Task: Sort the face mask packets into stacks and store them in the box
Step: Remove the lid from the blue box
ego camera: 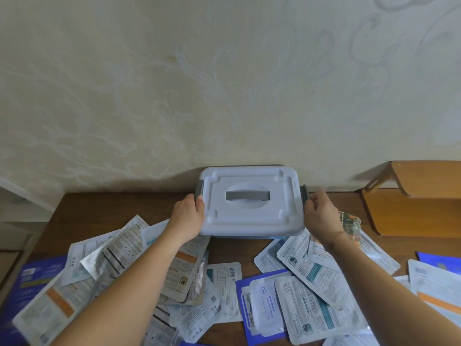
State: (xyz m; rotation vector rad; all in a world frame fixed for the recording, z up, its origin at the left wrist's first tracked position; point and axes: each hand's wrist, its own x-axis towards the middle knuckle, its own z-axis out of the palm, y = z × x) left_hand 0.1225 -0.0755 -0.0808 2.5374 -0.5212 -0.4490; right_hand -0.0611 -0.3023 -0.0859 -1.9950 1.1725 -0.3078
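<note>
A white plastic box [249, 221] with a grey handle in its lid stands at the back of the brown table, against the wall. My left hand [188, 213] grips the grey latch on its left side. My right hand [321, 214] pinches the grey latch on its right side, which is swung outward. The lid lies flat on the box. Several face mask packets [309, 303] lie scattered and overlapping over the table in front of the box, white, silver, orange-striped, teal-striped and blue ones; my forearms cover some of them.
A light wooden shelf [411, 208] stands on the table at the right, next to the wall. The patterned wall [224, 83] rises straight behind the box. The table's left edge [45, 228] runs beside a pale surface.
</note>
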